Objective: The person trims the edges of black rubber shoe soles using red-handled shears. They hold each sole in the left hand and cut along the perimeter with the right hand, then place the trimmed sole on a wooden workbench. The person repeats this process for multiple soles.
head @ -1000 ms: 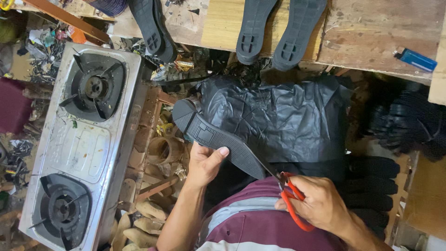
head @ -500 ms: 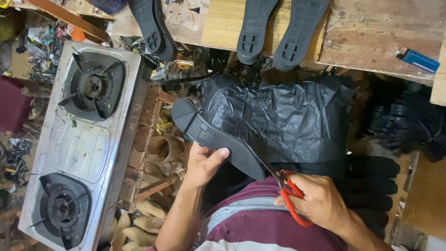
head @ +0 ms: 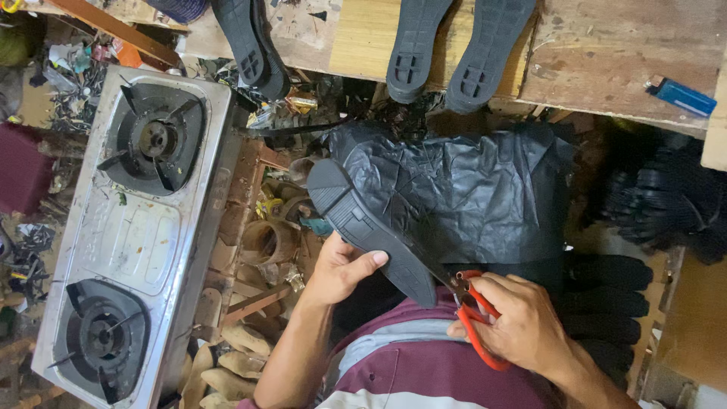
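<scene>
Two hands work one black sole (head: 371,231) over the lap: the left hand (head: 341,269) grips its edge, the right hand (head: 522,326) is closed on red scissors (head: 477,329) at its tip, beside a stove (head: 132,227).

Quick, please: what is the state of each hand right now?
Left hand: closed in a grip on the black shoe sole.
Right hand: closed, holding red-handled scissors at the sole's edge.

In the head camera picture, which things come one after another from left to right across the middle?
Two-burner gas stove → left hand → black shoe sole → red-handled scissors → right hand → stack of black soles.
</scene>
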The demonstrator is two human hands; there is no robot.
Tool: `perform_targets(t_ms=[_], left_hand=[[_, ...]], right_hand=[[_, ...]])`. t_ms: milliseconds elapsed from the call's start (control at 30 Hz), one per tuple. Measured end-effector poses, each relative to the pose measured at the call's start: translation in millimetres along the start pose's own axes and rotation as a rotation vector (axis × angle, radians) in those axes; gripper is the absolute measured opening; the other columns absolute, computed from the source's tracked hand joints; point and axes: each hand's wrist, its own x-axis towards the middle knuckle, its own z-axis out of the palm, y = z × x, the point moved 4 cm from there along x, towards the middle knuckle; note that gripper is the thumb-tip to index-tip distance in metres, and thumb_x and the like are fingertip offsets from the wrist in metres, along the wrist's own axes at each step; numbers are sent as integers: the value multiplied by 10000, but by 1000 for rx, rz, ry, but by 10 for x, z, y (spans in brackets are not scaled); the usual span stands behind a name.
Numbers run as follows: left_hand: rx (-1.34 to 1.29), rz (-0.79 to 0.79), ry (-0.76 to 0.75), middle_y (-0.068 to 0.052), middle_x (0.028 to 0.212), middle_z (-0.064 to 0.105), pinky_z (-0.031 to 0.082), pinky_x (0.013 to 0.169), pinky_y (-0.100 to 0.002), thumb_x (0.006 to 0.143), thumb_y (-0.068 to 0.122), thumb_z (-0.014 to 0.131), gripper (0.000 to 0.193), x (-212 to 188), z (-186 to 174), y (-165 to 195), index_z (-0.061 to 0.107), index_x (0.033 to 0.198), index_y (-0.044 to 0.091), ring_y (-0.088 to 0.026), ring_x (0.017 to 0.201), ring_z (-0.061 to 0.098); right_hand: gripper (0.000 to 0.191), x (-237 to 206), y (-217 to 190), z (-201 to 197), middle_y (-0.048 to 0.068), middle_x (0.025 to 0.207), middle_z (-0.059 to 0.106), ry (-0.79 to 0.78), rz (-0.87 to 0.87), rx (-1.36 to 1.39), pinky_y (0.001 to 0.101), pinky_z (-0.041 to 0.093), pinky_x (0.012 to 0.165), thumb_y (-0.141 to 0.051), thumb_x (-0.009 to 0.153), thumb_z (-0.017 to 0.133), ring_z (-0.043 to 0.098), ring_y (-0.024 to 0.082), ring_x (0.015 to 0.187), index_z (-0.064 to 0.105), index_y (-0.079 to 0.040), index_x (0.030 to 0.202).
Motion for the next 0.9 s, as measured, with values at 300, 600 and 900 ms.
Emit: perform_targets(t_ms=[300, 600, 900], left_hand=[[5, -48, -42, -51, 1229, 698, 518, 1023, -329, 921, -19, 710, 419, -27, 72, 7, 592, 1322, 13, -148, 1144, 649], [-10, -60, -136, -56, 1234, 704, 522, 1029, -345, 942, -35, 698, 395, -29, 81, -11, 600, 1322, 4, -161, 1147, 654], [-558, 74, 54, -98, 1281, 628, 526, 1011, -419, 1021, 241, 680, 510, 210, 362, 84, 486, 1456, 60, -231, 1174, 618]], right_hand=[[527, -29, -16, -1, 80, 679, 682, 58, -68, -23, 393, 502, 531, -355, 568, 957, 650, 286, 571, 676, -33, 876], [458, -102, 108, 31, 74, 545, 578, 54, -64, 112, 354, 459, 455, -326, 609, 955, 593, 234, 453, 621, -36, 727], [371, -104, 194, 247, 94, 512, 529, 57, 48, 183, 362, 424, 440, -157, 735, 873, 506, 227, 411, 539, -18, 655]])
